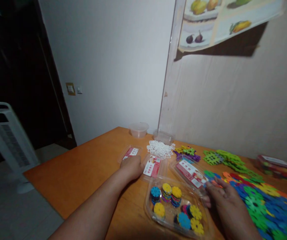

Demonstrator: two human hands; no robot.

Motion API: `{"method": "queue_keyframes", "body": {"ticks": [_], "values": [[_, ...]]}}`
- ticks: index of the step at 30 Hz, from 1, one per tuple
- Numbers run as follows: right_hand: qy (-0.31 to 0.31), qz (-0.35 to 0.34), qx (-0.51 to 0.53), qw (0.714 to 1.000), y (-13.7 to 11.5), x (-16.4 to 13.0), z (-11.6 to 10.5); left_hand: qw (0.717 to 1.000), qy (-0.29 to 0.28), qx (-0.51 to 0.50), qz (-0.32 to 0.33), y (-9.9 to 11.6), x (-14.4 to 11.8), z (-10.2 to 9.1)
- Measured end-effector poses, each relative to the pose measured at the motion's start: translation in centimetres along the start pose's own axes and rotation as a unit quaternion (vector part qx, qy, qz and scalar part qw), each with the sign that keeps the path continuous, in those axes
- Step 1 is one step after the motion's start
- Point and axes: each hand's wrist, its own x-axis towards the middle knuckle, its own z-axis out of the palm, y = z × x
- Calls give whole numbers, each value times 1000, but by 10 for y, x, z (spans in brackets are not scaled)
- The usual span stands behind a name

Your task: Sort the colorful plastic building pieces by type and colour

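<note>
1. Your left hand (132, 166) rests knuckles-up on the bench (83, 173), fingers curled loosely, gripping nothing; it lies between two small labelled lids (130, 153), touching the nearer one (152, 166).
2. Your right hand (223, 196) lies fingers spread and open, fingertips touching the right rim of the clear tray (175, 210).
3. The clear tray, towards the near edge, holds stacked snowflake discs (171, 195) in blue, yellow and pink.
4. A loose heap of coloured discs (266, 203) covers the bench's right end, just beside your right hand.
5. White pieces (160, 148) and a round tub (138, 129) sit by the far edge, against the wall (233, 110).
6. A tower fan (5, 133) stands on the floor beyond the left corner.
</note>
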Motion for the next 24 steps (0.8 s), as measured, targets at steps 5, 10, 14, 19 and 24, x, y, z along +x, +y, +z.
{"method": "queue_keyframes", "body": {"ticks": [5, 10, 14, 19, 24], "values": [[21, -17, 13, 1000, -14, -9, 10, 999, 45, -13, 3, -12, 9, -4], [26, -15, 23, 999, -19, -11, 12, 993, 97, -64, 19, -23, 14, -4], [28, -21, 22, 999, -21, -14, 11, 989, 117, -91, 6, -27, 17, -3], [26, -26, 35, 999, -24, -16, 13, 987, 126, -99, -2, -29, 20, -2], [35, -27, 36, 998, -22, -14, 14, 988, 123, -95, -12, -28, 18, -5]]}}
